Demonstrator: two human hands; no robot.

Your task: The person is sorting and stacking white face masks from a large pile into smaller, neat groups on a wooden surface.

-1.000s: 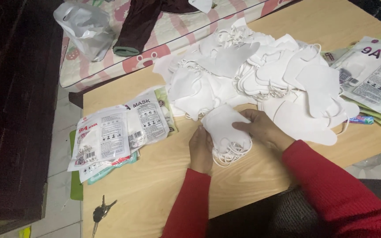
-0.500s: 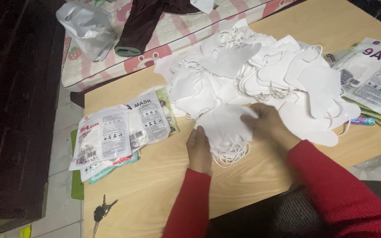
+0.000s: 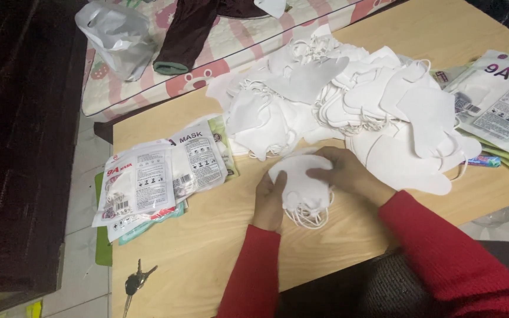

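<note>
Both my hands hold a small stack of white face masks (image 3: 297, 176) flat on the wooden table (image 3: 207, 247), ear loops trailing out below. My left hand (image 3: 269, 201) grips the stack's left edge. My right hand (image 3: 349, 175) lies across its right side, fingers pressing on top. Just behind it spreads a large loose pile of white masks (image 3: 349, 100). Red sleeves cover both my arms.
Sealed mask packets (image 3: 160, 176) lie to the left, more packets (image 3: 496, 106) at the right edge. A bunch of keys (image 3: 134, 284) rests near the front left corner. A grey plastic bag (image 3: 116, 35) and dark garment (image 3: 189, 29) sit on the bed beyond.
My hands have gathered the mask stack tighter and shifted it slightly; my right hand has slid from the stack's far side onto its top.
</note>
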